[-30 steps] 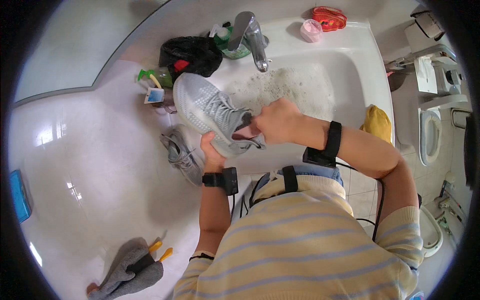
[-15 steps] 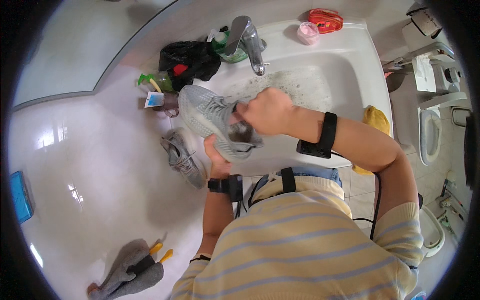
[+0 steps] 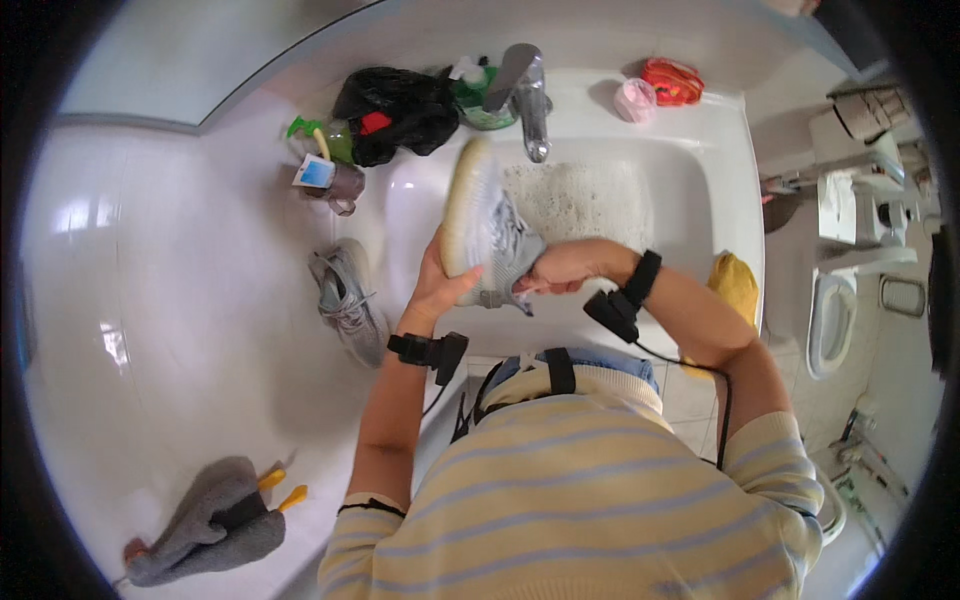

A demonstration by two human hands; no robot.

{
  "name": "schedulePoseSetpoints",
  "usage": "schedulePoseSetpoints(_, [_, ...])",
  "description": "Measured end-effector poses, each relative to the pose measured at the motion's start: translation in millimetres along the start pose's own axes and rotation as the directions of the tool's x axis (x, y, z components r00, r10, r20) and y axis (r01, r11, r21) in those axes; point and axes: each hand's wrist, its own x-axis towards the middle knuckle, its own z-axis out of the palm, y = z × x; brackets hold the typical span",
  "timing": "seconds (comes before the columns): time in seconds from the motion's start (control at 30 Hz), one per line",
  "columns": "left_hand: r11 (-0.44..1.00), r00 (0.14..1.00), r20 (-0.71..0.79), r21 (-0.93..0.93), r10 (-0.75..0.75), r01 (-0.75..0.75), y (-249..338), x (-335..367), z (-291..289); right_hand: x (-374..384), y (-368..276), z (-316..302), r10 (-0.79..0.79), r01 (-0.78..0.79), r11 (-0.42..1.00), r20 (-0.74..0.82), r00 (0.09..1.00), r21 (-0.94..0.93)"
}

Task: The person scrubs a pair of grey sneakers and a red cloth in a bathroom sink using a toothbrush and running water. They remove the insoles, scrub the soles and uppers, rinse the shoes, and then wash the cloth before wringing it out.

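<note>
My left hand grips a grey knit sneaker over the near left part of the sink, fingers wrapped round its pale sole. The shoe is tilted, toe up and away from me, its sole facing left and its laces right. At the shoe's collar is my right hand, closed on its edge; some fingertips are hidden there. Beyond the shoe, foamy, murky water lies in the white sink under a chrome faucet. A second grey sneaker rests on the counter to the left.
Behind the shoe sit a black plastic bag, green bottles and a brown mug. A pink tub and red packet are at the back right. A yellow cloth hangs over the right edge; a grey plush lies near left.
The sneaker has swung from lying slanted leftward to toe-up and moved right. My right hand has come out of its opening to the collar; my left hand has shifted along the sole.
</note>
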Motion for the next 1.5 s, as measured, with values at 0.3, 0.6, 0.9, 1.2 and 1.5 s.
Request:
schedulePoseSetpoints(0.3, [1.000, 0.998, 0.053, -0.009, -0.018, 0.018, 39, 0, 7, -8, 23, 9, -0.420, 0.106, 0.670, 0.257, 0.871, 0.735])
schedulePoseSetpoints(0.6, [0.709, 0.963, -0.070, 0.690, 0.262, -0.143, 7, -12, -4, -49, 41, -22, -0.182, 0.031, 0.964, -0.566, 0.804, -0.265])
schedulePoseSetpoints(0.9, [0.047, 0.875, 0.115, 0.987, 0.471, -0.154, -26, -14, 3, -40, 53, -76, -0.349, -0.253, 0.897, -0.932, 0.099, -0.363])
schedulePoseSetpoints(1.2, [0.377, 0.848, -0.295, 0.918, 0.439, 0.124, -10, -28, 13, 20, 33, -156, -0.510, 0.135, 0.850, -0.860, -0.031, -0.509])
schedulePoseSetpoints(1.5, [0.543, 0.775, -0.456, 0.821, 0.438, 0.176, 1, -33, 12, 29, 29, -172, -0.686, -0.591, 0.592, -0.728, -0.013, -0.547])
